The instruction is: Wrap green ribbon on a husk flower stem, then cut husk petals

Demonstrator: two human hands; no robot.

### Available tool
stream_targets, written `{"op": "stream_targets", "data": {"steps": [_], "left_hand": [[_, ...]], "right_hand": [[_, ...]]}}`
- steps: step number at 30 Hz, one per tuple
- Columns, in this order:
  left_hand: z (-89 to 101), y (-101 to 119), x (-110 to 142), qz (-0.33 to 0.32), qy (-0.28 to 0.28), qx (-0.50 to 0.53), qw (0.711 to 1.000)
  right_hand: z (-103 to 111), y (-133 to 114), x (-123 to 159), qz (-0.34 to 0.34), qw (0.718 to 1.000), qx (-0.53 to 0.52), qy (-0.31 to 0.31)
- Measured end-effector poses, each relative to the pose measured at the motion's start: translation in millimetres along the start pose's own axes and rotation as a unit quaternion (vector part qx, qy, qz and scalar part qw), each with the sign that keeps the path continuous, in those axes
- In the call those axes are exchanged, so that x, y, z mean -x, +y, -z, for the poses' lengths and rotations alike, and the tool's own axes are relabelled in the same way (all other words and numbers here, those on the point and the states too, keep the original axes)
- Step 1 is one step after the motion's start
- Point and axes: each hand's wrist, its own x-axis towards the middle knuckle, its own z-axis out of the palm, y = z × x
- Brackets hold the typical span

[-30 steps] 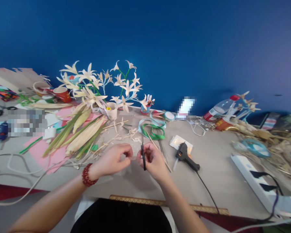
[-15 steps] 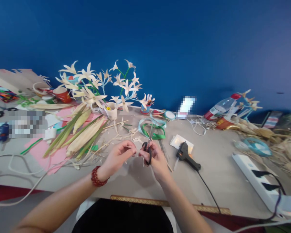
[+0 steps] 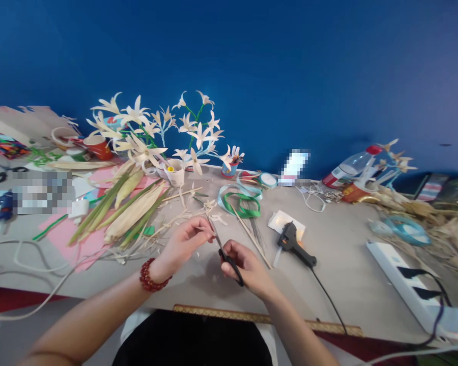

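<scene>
My right hand (image 3: 248,267) is wrapped round the black handles of a pair of scissors (image 3: 231,265). The blades point up and left, beside the fingertips of my left hand (image 3: 187,244). Those fingers are pinched together on something small and pale that I cannot make out. Beyond my hands lie loops of green ribbon (image 3: 248,203), a thin stick (image 3: 252,236) and scattered husk scraps (image 3: 183,195). Corn husks (image 3: 135,218), green and cream, rest to the left on pink paper (image 3: 74,244).
Husk flowers (image 3: 137,114) stand in a white cup (image 3: 174,175) at the back. A black glue gun (image 3: 292,241) with its cord lies to the right, near a white power strip (image 3: 400,284). A bottle (image 3: 347,168) leans by the wall. White cables (image 3: 34,269) cross the left side.
The scissors have swung from pointing up and away to pointing up-left, with the blades now at my left fingertips. My right hand has moved slightly down and nearer me.
</scene>
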Motion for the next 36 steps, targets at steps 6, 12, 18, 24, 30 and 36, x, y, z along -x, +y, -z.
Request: {"op": "stream_targets", "data": {"steps": [6,12,18,24,30,36], "left_hand": [[0.4,4.5,0.9,0.006,0.006,-0.007,1.0],[-0.4,5.2,1.4,0.005,0.006,-0.009,1.0],[2.2,2.3,0.1,-0.003,-0.003,0.008,1.0],[6.6,2.4,-0.3,0.005,-0.016,0.006,1.0],[11.7,3.7,2.2,0.006,-0.014,0.003,1.0],[20.5,3.4,6.1,0.02,0.011,-0.001,1.0]], "right_hand": [[-1.5,0.1,0.2,-0.005,1.0,-0.009,0.007],[-3.0,-0.5,0.7,-0.008,1.0,-0.012,0.017],[-2.0,1.5,-0.6,-0.013,1.0,-0.019,0.014],[-0.5,2.5,-1.9,-0.012,1.0,-0.022,0.017],[-0.3,7.4,-3.1,-0.032,0.998,-0.009,0.046],[2.2,12.0,-1.4,0.016,0.919,0.368,0.138]]}}
